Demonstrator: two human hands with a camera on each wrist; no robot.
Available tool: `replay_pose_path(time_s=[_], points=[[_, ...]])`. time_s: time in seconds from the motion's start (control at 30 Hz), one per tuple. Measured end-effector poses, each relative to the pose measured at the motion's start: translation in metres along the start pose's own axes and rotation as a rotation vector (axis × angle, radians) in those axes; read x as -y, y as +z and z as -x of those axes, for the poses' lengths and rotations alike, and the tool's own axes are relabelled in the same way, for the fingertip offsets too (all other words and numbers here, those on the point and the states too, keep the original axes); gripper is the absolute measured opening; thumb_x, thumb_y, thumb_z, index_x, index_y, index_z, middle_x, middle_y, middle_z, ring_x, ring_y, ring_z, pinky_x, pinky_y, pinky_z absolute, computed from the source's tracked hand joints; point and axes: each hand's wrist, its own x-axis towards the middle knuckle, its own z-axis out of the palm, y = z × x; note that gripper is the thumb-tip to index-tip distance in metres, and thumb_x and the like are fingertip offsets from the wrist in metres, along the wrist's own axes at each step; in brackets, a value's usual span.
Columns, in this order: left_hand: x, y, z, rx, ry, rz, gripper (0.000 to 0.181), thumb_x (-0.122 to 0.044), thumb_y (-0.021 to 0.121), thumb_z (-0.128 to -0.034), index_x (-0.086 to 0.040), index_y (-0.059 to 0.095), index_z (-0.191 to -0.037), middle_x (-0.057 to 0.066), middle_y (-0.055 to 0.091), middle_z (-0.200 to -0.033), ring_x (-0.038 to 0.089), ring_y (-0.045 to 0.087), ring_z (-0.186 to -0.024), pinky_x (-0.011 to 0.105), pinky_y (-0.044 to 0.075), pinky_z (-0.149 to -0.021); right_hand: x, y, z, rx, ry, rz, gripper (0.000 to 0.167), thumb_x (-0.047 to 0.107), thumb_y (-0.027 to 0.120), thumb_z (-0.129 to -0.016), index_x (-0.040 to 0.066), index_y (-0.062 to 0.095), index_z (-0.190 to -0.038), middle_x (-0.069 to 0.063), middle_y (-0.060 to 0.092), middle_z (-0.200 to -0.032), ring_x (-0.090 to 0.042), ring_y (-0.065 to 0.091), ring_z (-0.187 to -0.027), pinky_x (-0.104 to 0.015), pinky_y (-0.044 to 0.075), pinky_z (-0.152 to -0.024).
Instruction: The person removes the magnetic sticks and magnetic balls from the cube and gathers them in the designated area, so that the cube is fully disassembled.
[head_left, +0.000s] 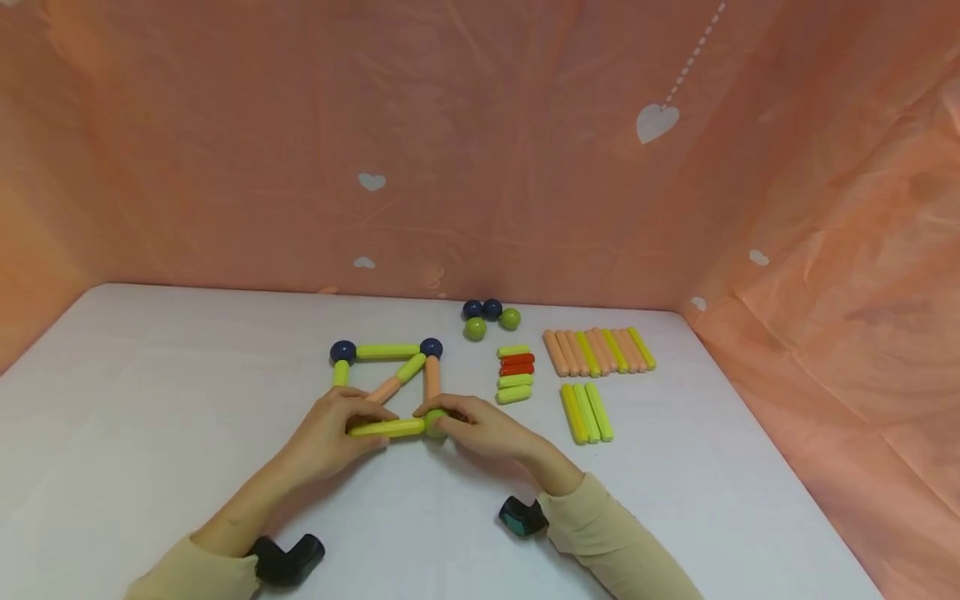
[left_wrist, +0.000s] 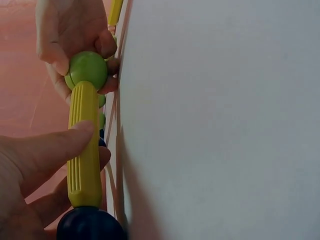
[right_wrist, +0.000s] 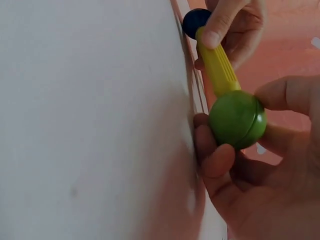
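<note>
Yellow ridged rod (head_left: 386,427), near side of rod-and-ball frame (head_left: 384,390) on counter (head_left: 712,467), between green ball (right_wrist: 235,120) and dark-blue ball (left_wrist: 91,225) | left hand (head_left: 337,429): grip pinched on rod | right hand (head_left: 483,425): grip curled round green ball | risk: uneven pull could part rod from ball

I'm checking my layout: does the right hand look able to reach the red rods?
Probably yes: the red rods lie nearby, uncovered, though the right hand would first need to release the green ball.
</note>
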Motion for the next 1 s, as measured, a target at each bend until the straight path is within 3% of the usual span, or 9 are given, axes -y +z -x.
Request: replay_pose_path(time_s=[0.23,0.37,0.63,0.83,1.0], points=[[0.0014,-0.0003,0.0022,0.017,-0.018,0.002,0.019,-0.011,0.077,-0.0794,-0.011,0.076,-0.098,0.017,0.062,-0.112,0.036,0.050,-0.113,0.054,0.043,-0.090,-0.0025,0.0045,-0.0047,0.003,0.048,-0.063,0.028,0.012,0.040,-0.099,0.006,0.061,-0.116,-0.001,0.052,-0.085,-0.012,0.049,-0.078,-0.022,0.041,-0.073],[0.0002,-0.0001,0.0024,0.036,-0.033,0.008,0.019,-0.012,0.077,-0.0803,-0.011,0.076,-0.100,0.018,0.061,-0.116,0.037,0.049,-0.115,0.055,0.043,-0.091,-0.0017,0.0043,-0.0046,-0.005,0.078,-0.030,0.023,0.018,0.043,-0.100,0.007,0.061,-0.109,0.000,0.053,-0.084,-0.011,0.050,-0.078,-0.021,0.042,-0.071],[-0.0014,0.0012,0.0025,0.053,-0.042,0.019,0.019,-0.010,0.078,-0.0780,-0.011,0.077,-0.097,0.018,0.061,-0.115,0.037,0.047,-0.116,0.056,0.040,-0.094,-0.0064,-0.0015,0.0009,0.044,-0.020,0.029,0.018,0.015,0.059,-0.093,0.006,0.061,-0.109,-0.004,0.061,-0.095,-0.008,0.053,-0.076,-0.019,0.044,-0.070],[-0.0039,0.0034,0.0005,0.046,-0.022,0.018,0.019,-0.010,0.079,-0.0768,-0.011,0.077,-0.095,0.014,0.065,-0.108,0.037,0.046,-0.118,0.058,0.037,-0.095,-0.0062,0.0017,0.0029,-0.008,0.009,-0.087,0.017,0.010,0.056,-0.087,0.003,0.058,-0.102,-0.008,0.058,-0.103,-0.011,0.057,-0.082,-0.020,0.049,-0.069],[-0.0039,0.0032,0.0010,0.034,-0.020,0.011,0.018,-0.009,0.078,-0.0771,-0.010,0.077,-0.095,0.010,0.069,-0.100,0.038,0.045,-0.118,0.059,0.034,-0.096,-0.0047,0.0014,0.0040,-0.034,0.024,-0.111,0.013,0.010,0.054,-0.089,0.001,0.055,-0.097,-0.008,0.056,-0.098,-0.012,0.058,-0.075,-0.023,0.053,-0.064]])
